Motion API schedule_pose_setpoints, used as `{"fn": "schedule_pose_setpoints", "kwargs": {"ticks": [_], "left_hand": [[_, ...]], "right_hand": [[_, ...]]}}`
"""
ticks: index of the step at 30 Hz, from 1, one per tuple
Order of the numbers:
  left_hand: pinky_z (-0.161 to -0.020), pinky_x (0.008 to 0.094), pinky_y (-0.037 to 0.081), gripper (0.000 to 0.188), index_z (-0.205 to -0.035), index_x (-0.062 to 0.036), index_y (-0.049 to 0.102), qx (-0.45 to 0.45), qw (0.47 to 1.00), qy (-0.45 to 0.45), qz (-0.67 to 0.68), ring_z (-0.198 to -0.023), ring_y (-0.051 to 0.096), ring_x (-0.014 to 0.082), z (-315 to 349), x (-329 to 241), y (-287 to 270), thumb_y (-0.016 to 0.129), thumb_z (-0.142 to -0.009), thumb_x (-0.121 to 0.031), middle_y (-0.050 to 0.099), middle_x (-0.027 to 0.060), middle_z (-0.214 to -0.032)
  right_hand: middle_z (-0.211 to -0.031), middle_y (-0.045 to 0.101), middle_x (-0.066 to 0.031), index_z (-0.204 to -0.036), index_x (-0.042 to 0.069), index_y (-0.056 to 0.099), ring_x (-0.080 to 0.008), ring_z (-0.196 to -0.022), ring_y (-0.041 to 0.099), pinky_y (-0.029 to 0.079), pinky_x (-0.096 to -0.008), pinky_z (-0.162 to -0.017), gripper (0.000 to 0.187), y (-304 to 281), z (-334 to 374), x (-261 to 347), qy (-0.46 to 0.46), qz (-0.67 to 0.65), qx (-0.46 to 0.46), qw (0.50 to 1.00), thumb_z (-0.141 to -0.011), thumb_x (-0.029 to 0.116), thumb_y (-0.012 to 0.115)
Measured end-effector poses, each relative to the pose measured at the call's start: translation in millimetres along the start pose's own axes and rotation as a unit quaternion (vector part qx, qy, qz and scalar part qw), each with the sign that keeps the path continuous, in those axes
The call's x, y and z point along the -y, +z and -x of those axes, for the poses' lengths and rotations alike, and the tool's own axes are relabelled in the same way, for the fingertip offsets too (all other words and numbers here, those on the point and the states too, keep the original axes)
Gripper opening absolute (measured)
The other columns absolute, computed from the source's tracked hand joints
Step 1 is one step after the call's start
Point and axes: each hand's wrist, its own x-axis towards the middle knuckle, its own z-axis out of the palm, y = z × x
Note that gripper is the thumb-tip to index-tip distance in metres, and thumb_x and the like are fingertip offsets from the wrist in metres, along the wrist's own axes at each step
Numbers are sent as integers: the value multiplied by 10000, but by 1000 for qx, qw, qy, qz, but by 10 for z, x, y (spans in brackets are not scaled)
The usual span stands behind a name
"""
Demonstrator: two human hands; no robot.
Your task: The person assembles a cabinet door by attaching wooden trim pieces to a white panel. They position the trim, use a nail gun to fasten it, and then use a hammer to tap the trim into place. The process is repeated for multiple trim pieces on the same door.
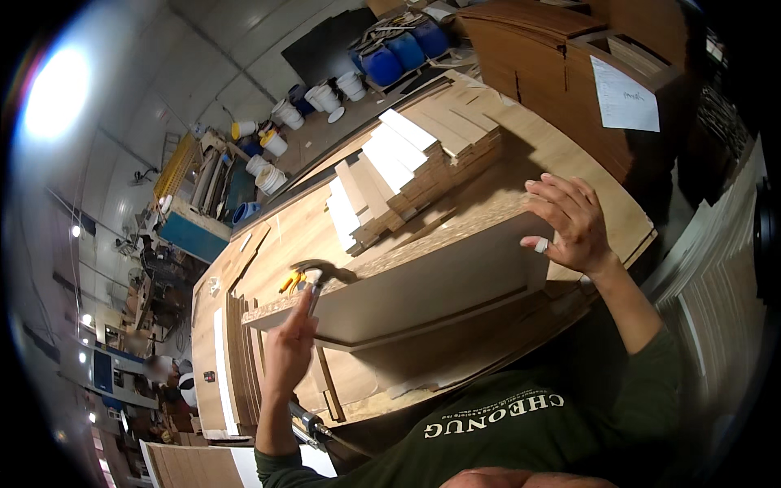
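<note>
My left hand [290,346] is closed around the handle of a claw hammer [327,268]. Its dark head is just above the left part of a particleboard panel [431,285], which stands on its long edge with a grey face toward me. Beside the hammer head shows a small yellow thing [290,281] whose kind I cannot make out. At the panel's right end, my right hand [572,224] steadies the upper corner, thumb on the near face and fingers curled over the top edge. White tape [541,245] is wrapped round the right thumb.
Stacked board strips [415,175], some white, lie behind the panel on the wooden worktable [606,175]. More boards [236,366] stand at the table's left. A corded tool [309,423] hangs by the near edge. Brown cartons [561,65], blue barrels [399,53] and white buckets [325,98] are beyond.
</note>
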Motion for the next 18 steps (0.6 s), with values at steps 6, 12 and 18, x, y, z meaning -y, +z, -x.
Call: {"fn": "schedule_pose_setpoints", "kwargs": {"ticks": [6,12,18], "left_hand": [[-520,235,432,514,-1373,-80,474,-94,992,40,80,-545,508,70,-77,-420,56,486,-874,46,527,29,-611],[-668,293,500,562,-1372,-132,481,-33,999,32,10,-664,615,176,-89,-788,402,571,-841,31,610,143,-718],[-482,209,404,557,-1404,-45,416,-121,975,72,173,-501,461,57,-164,-1017,263,477,-862,71,436,-33,-556]], "right_hand": [[-1107,616,-115,-1036,69,612,-299,-1039,583,470,-374,-883,335,150,17,-217,109,-309,-65,943,-745,159,751],[-1024,571,-115,-1060,51,579,-187,-946,586,562,-276,-737,345,270,149,-226,101,-459,-81,879,-766,-123,629],[-1038,592,-115,-1036,78,557,-199,-957,595,547,-297,-760,361,336,217,-184,114,-482,-107,862,-747,-119,646]]}}
